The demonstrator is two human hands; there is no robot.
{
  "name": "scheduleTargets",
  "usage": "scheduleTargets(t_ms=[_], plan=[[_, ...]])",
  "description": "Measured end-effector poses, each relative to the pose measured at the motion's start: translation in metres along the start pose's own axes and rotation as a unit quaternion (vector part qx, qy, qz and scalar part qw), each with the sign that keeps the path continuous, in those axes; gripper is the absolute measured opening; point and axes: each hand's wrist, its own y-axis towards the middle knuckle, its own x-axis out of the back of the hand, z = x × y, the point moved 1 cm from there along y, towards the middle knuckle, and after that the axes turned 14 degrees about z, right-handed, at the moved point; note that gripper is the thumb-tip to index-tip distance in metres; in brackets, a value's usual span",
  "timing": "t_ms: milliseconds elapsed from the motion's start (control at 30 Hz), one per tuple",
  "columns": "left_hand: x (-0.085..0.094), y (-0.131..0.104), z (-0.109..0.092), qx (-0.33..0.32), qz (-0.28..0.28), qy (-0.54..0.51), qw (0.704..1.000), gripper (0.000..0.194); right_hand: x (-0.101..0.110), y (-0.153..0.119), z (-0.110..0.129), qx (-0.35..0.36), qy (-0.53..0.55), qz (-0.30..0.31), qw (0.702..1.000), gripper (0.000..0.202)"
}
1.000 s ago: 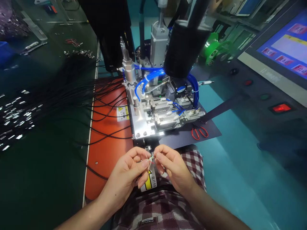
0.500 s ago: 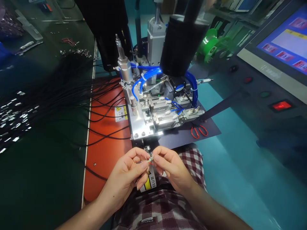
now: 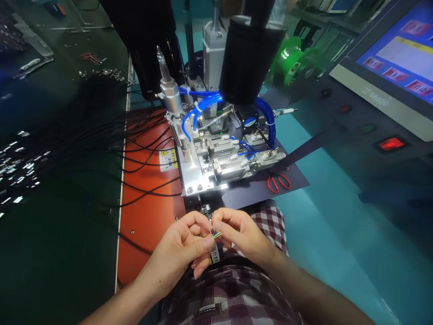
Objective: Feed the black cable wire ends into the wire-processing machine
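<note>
Thin coloured wires (image 3: pixel 217 235) fan out between my two hands, low in the middle of the head view. My left hand (image 3: pixel 191 246) pinches them between thumb and forefinger. The thumb and forefinger of my right hand (image 3: pixel 235 230) are closed at the upper ends of the wires; which strand they grip is too small to tell. Just beyond my hands stands a metal machine (image 3: pixel 226 158) with blue air tubes (image 3: pixel 206 100) looping over it.
Black cables (image 3: pixel 149 192) run across the red board (image 3: pixel 145 234) at the left. Red-handled scissors (image 3: pixel 279 183) lie right of the machine. A control screen (image 3: pixel 399 58), a green spool (image 3: pixel 290 61) and a black cylinder (image 3: pixel 248 61) stand farther back.
The view has shifted slightly. My hands have come a little closer together, and the coloured wires now spread more visibly between the fingertips.
</note>
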Motion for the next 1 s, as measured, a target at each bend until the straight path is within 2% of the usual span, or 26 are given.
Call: scheduleTargets(t_ms=[200, 300, 367, 467, 667, 767, 1000], plan=[[0.001, 0.0, 0.001, 0.05, -0.027, 0.019, 0.998, 0.016, 0.015, 0.002, 0.011, -0.018, -0.08, 0.076, 0.994, 0.021], [-0.001, 0.0, 0.002, 0.047, -0.05, 0.041, 0.997, 0.015, 0.017, 0.002, 0.015, -0.024, -0.109, 0.081, 0.99, 0.02], [-0.002, 0.0, 0.002, 0.039, -0.071, 0.047, 0.996, 0.014, 0.016, 0.001, 0.014, -0.026, -0.102, 0.061, 0.993, 0.019], [-0.002, 0.0, 0.002, 0.03, -0.1, 0.035, 0.994, 0.014, 0.01, -0.003, 0.009, -0.01, -0.086, -0.002, 0.996, 0.017], [-0.001, 0.003, 0.002, 0.014, -0.112, 0.024, 0.993, 0.016, -0.006, -0.006, 0.003, 0.027, -0.148, -0.122, 0.981, 0.006], [-0.001, 0.002, 0.002, 0.012, -0.11, 0.025, 0.994, 0.015, -0.011, -0.003, 0.003, 0.034, -0.147, -0.143, 0.978, 0.007], [-0.003, 0.002, 0.003, 0.007, -0.117, 0.03, 0.993, 0.014, -0.012, 0.001, 0.0, 0.02, -0.092, -0.137, 0.986, 0.009]])
